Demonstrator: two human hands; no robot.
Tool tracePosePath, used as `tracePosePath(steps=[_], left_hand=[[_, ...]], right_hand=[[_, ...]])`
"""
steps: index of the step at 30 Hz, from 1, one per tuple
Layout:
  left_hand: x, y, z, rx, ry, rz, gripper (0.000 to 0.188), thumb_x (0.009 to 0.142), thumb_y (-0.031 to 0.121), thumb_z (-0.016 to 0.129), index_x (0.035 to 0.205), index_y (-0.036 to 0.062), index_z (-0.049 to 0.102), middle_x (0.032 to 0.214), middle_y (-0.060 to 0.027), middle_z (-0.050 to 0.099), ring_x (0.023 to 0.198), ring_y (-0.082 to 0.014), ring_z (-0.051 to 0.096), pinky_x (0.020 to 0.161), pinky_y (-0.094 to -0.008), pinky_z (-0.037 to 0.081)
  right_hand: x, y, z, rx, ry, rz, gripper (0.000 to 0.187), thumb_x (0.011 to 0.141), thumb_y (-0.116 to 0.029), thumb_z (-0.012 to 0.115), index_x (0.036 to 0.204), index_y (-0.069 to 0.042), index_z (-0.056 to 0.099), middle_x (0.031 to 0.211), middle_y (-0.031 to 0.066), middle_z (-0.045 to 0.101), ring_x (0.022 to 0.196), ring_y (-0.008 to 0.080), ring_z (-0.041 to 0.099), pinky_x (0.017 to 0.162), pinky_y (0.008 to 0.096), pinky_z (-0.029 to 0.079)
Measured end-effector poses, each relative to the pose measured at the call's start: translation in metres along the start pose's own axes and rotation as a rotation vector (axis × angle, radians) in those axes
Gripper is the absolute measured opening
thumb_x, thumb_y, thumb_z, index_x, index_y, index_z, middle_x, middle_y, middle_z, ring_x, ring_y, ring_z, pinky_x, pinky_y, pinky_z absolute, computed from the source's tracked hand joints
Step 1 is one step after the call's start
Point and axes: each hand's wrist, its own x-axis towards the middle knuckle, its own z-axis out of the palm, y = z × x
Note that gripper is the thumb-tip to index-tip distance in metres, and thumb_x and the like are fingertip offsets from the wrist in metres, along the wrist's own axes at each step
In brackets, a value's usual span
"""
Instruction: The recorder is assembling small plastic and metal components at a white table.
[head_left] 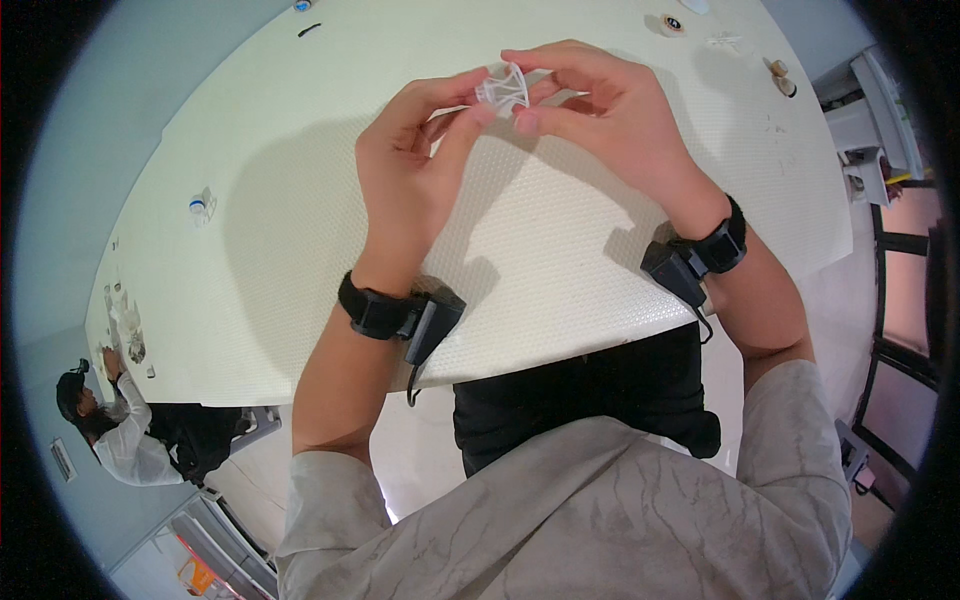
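Observation:
Between my two hands, above the table, is a small white openwork piece (504,90) with thin ribs, narrow at its left end and flaring to a wider rim at its right. The thumb and fingers of my left hand (412,140) pinch the narrow end. My right hand (610,105) has its thumb and fingertips around the wide rim. What exactly the piece is I cannot make out. Each wrist wears a black strap with a black box and a cable.
The white textured table (540,240) reaches to my waist. A small clear bottle with a blue cap (198,205) lies at left. A tape roll (672,24) and wooden pieces (782,78) are at the far right. Another person (120,430) sits at the left edge.

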Motion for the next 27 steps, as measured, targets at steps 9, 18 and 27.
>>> tracePosePath(steps=[9, 18, 27], left_hand=[[-0.002, -0.009, -0.007, -0.385, -0.068, -0.418, 0.030, 0.100, 0.019, 0.066, 0.118, -0.0047, 0.068, 0.103, -0.0103, 0.071, 0.089, -0.0145, 0.066, 0.084, -0.0264, 0.054], [-0.006, -0.014, -0.001, -0.482, -0.149, -0.602, 0.033, 0.104, 0.029, 0.058, 0.103, -0.0030, 0.068, 0.089, -0.0063, 0.066, 0.079, -0.0130, 0.057, 0.078, -0.0270, 0.047], [0.000, -0.006, -0.002, -0.553, -0.071, -0.601, 0.028, 0.106, 0.024, 0.052, 0.112, -0.0013, 0.062, 0.097, -0.0073, 0.064, 0.085, -0.0139, 0.057, 0.081, -0.0289, 0.048]], right_hand=[[0.002, -0.010, -0.002, -0.246, -0.023, -0.223, 0.044, 0.082, -0.003, 0.079, 0.124, -0.011, 0.071, 0.118, 0.0069, 0.069, 0.091, 0.0139, 0.068, 0.077, 0.0261, 0.058], [-0.001, -0.005, 0.003, -0.598, -0.051, -0.475, 0.037, 0.079, -0.018, 0.079, 0.115, -0.013, 0.074, 0.109, 0.0023, 0.071, 0.084, 0.0185, 0.069, 0.072, 0.0262, 0.057], [0.003, -0.011, 0.005, -0.462, -0.014, -0.306, 0.042, 0.079, -0.015, 0.082, 0.119, -0.009, 0.071, 0.108, 0.0040, 0.067, 0.080, 0.0168, 0.067, 0.071, 0.0261, 0.056]])
